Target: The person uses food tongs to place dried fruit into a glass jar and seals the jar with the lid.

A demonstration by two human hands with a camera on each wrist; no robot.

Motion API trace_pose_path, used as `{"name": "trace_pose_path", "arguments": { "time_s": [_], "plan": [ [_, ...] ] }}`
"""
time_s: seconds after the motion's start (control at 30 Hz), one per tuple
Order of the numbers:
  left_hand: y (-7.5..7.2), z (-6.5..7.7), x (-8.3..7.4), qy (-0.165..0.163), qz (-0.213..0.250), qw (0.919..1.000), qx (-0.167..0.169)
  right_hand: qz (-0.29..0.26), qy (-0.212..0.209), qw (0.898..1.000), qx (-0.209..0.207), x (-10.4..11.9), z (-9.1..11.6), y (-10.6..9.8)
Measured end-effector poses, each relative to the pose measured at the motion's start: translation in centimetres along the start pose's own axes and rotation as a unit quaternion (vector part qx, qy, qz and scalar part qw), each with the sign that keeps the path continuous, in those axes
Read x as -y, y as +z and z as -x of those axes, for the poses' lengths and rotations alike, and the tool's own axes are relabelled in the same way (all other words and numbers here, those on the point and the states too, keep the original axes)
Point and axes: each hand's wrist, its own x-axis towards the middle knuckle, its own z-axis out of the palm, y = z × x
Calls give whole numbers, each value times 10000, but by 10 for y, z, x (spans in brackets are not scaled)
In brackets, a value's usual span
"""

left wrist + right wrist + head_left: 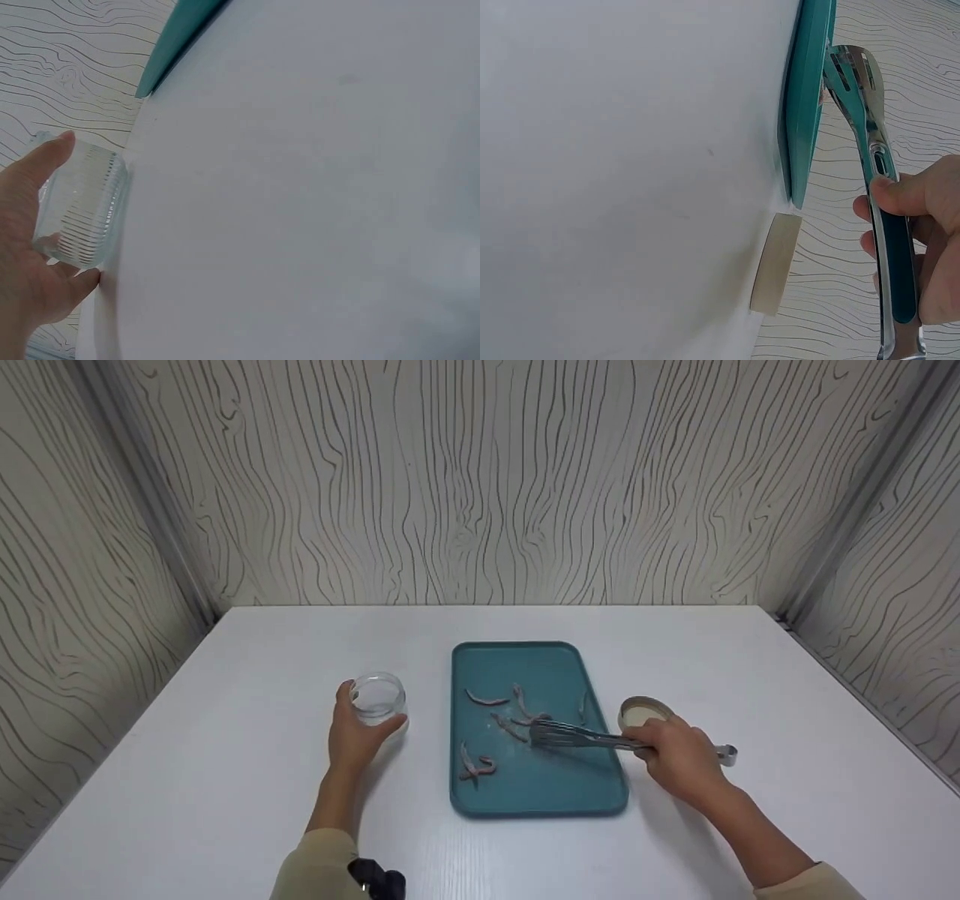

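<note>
A clear glass jar [381,706] stands on the table left of the tray. My left hand [354,741] grips it, thumb on its near right side and fingers round its left side. In the left wrist view the jar [84,202] shows ribbed walls and no contents that I can make out. My right hand [681,761] holds metal serving tongs [889,217] by the handle, thumb on top. The slotted heads of the tongs [559,734] are over the teal tray [517,660], beside slender greyish-pink, worm-like pieces [508,727]. Whether the heads touch a piece is hidden.
More of these pieces [474,769] lie scattered on the tray. A round, shallow, beige lid [641,709] rests on the table just beyond my right hand. Wood-grain patterned panels [480,487] rise behind and beside the white table [225,780].
</note>
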Motion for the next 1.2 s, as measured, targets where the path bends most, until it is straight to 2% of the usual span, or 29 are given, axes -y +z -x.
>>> {"name": "trace_pose_path", "arguments": {
  "time_s": [0.33, 0.53, 0.8, 0.97, 1.2],
  "plan": [
    [0, 1, -1, -43, 36, 10000, -21, -64, 45, 9999, -96, -2, -3, -9],
    [0, 1, 2, 32, 92, 10000, -9, -192, 88, 9997, -143, -7, -8, -20],
    [-1, 4, -2, 146, 136, 9997, -158, -251, 190, 9993, -181, -8, -16, -37],
    [-1, 2, -1, 10, 106, 9999, -41, -256, 234, 9992, -209, -6, -20, -46],
    [-1, 2, -1, 26, 23, 10000, 6, -206, 228, 9990, -332, -3, -31, -58]
  ]
}}
